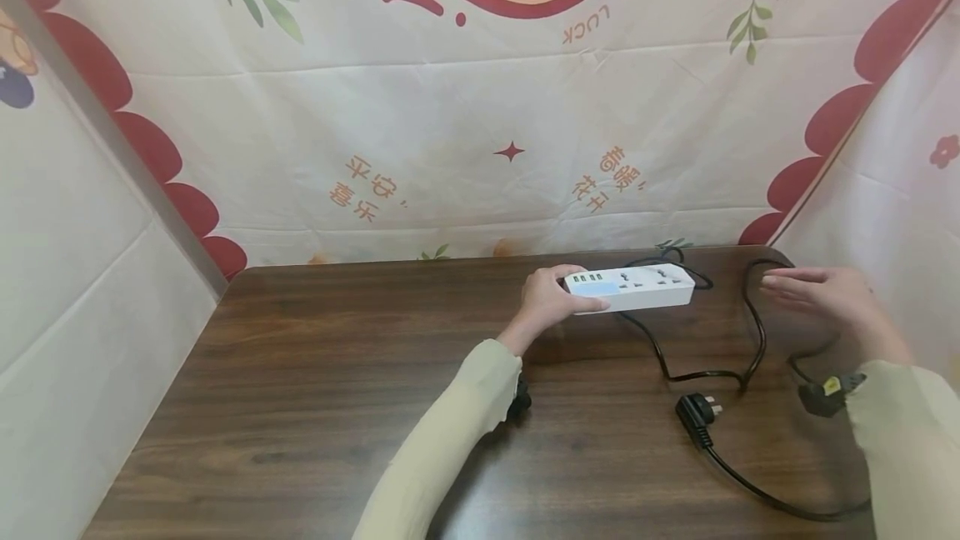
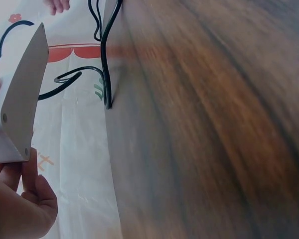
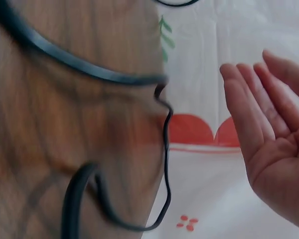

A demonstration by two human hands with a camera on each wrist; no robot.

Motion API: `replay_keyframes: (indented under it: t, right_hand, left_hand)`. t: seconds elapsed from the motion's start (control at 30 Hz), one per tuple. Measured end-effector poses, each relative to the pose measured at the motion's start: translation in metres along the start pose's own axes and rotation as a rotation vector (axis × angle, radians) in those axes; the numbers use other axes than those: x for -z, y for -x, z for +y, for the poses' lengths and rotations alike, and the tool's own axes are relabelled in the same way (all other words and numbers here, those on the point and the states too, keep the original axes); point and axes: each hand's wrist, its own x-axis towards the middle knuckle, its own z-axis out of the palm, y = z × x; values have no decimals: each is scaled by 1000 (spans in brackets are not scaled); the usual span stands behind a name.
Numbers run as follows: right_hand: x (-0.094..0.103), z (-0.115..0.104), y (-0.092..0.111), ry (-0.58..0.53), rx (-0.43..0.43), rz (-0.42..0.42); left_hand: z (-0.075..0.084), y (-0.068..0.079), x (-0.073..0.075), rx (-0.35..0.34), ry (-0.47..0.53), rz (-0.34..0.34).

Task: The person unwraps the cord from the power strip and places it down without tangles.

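Observation:
A white power strip (image 1: 651, 290) with several sockets and USB ports is held off the table by my left hand (image 1: 550, 298), which grips its left end. In the left wrist view the fingers wrap the end of the power strip (image 2: 21, 99), its plain underside showing. To the right, my right hand (image 1: 828, 294) hovers over the table's far right corner, fingers nearly straight and holding nothing. The right wrist view shows that hand (image 3: 276, 144) with its palm free. A black cable (image 1: 757, 332) runs loosely between the strip and the right hand.
A black plug (image 1: 697, 413) with metal prongs lies on the brown wooden table (image 1: 315, 373), its cord curving right. Printed cloth (image 1: 450, 107) hangs behind the table's far edge. Dark wrist gear (image 1: 821, 397) sits by the right sleeve.

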Motion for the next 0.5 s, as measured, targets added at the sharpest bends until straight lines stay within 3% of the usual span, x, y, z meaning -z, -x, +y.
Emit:
replay_keyframes:
  t: [0.3, 0.5]
  right_hand:
    - [-21, -27, -15, -161, 130, -157]
    - [-38, -51, -21, -90, 155, -185]
  left_hand:
    - [-2, -1, 2, 9, -21, 22]
    - [-2, -2, 1, 2, -22, 24]
